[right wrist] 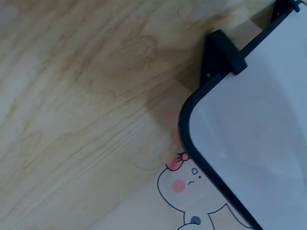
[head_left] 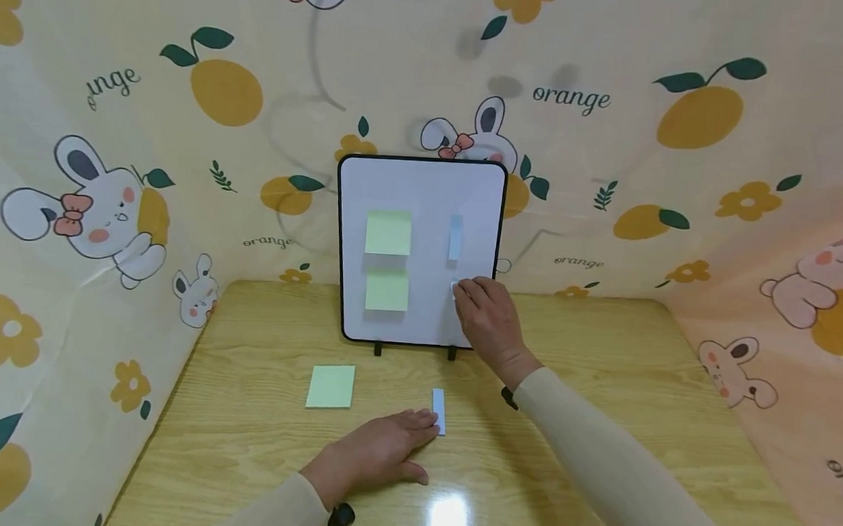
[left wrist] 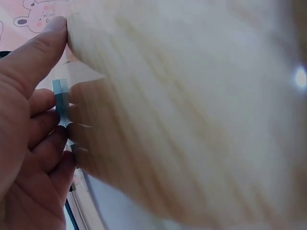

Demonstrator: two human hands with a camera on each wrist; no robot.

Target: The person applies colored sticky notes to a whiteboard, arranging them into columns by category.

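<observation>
My right hand point(head_left: 492, 318) is at the lower right of a black-framed whiteboard point(head_left: 436, 188), its bent fingers pinching a small pale sticky strip point(head_left: 454, 287) against the surface; the fingers hide most of it. Directly above, a narrow blue sticky note point(head_left: 455, 238) is on the board. My left hand point(head_left: 383, 449) lies palm down on the table, fingers extended, fingertips at the edge of a narrow blue sticky-note pad point(head_left: 439, 412). The left wrist view shows those fingertips against the blue pad point(left wrist: 60, 87). In the right wrist view, the board's corner point(right wrist: 230, 124) appears but no hand.
Two green square notes, an upper one point(head_left: 388, 233) and a lower one point(head_left: 387, 291), are on the board's left half. A green sticky-note pad point(head_left: 331, 386) lies on the wooden table point(head_left: 241, 428). Black feet point(head_left: 378, 348) support the board before a patterned backdrop point(head_left: 418, 56).
</observation>
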